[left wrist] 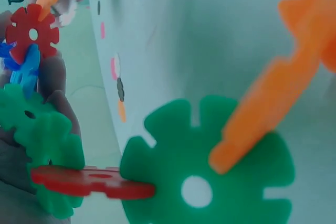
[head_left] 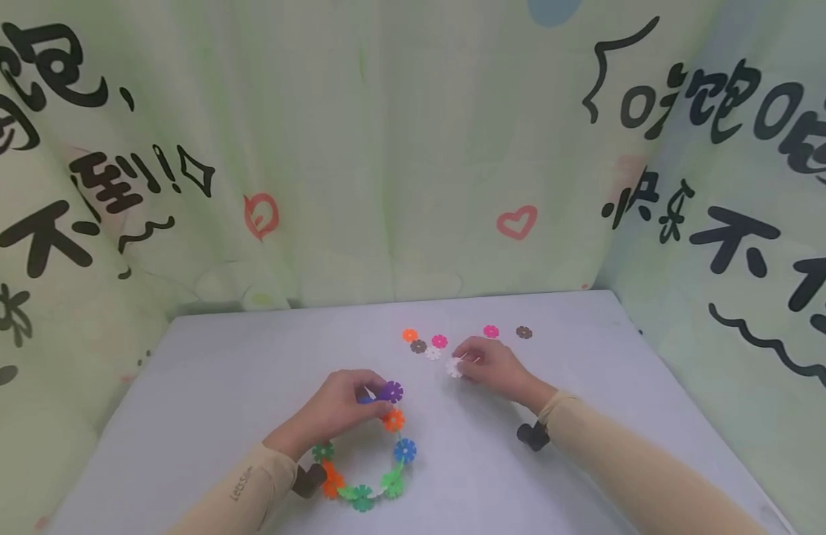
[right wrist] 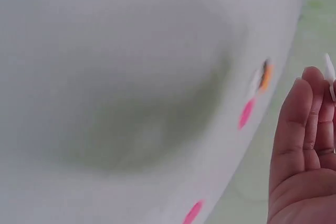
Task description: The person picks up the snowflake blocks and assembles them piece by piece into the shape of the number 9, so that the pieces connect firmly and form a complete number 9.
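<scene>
My left hand [head_left: 339,407] grips a ring-shaped chain of slotted plastic snowflake discs [head_left: 405,451] at its upper part. A purple disc [head_left: 391,391] shows at the fingertips, with an orange disc [head_left: 394,420] just below. The chain bends round in green, blue and orange; in the left wrist view a green disc [left wrist: 163,156] looms large, joined to a red disc [left wrist: 94,181] and an orange disc [left wrist: 262,114]. Farther right, my right hand [head_left: 496,369] pinches a single white disc [head_left: 454,368] between thumb and fingers, apart from the chain. Its edge [right wrist: 329,69] shows in the right wrist view.
Loose discs lie toward the back of the white table [head_left: 252,357]: an orange one [head_left: 409,336], a white one [head_left: 433,354], two pink ones [head_left: 440,341] and two grey-brown ones [head_left: 524,332]. A printed curtain [head_left: 386,148] surrounds the back and sides.
</scene>
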Tool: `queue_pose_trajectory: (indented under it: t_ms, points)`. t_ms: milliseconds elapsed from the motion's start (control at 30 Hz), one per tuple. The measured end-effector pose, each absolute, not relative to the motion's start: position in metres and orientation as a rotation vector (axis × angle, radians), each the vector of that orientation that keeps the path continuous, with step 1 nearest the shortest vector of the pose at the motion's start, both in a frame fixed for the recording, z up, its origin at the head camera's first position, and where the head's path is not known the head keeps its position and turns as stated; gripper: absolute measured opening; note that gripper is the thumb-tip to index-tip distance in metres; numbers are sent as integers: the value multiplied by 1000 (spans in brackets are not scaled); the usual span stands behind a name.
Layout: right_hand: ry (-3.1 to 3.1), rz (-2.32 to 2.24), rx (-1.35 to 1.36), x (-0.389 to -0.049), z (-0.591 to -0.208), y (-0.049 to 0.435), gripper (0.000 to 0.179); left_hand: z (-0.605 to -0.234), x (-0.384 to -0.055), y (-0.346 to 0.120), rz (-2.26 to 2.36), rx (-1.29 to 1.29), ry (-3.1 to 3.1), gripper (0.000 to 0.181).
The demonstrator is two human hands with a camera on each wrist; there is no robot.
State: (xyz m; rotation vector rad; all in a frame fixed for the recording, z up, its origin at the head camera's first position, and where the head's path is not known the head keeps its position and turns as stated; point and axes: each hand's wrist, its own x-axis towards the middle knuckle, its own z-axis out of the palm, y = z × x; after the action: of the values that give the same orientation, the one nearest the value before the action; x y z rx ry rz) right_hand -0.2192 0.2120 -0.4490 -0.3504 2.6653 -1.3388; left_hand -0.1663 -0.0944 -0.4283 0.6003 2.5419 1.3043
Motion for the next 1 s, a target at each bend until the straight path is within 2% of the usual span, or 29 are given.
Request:
queue_pose_trajectory:
  t_ms: [367, 633, 1000]
  points:
    - [2433, -1582, -496, -192, -425, 162, 25, -426, -170, -91, 1346, 596, 2557, 24]
    - [2430, -1541, -431, -183, -421, 153, 32, -427, -167, -93, 1363, 642, 2552, 22]
    - [2392, -1501, -493, -174, -418, 155, 41, -428, -165, -96, 1386, 679, 2553, 19]
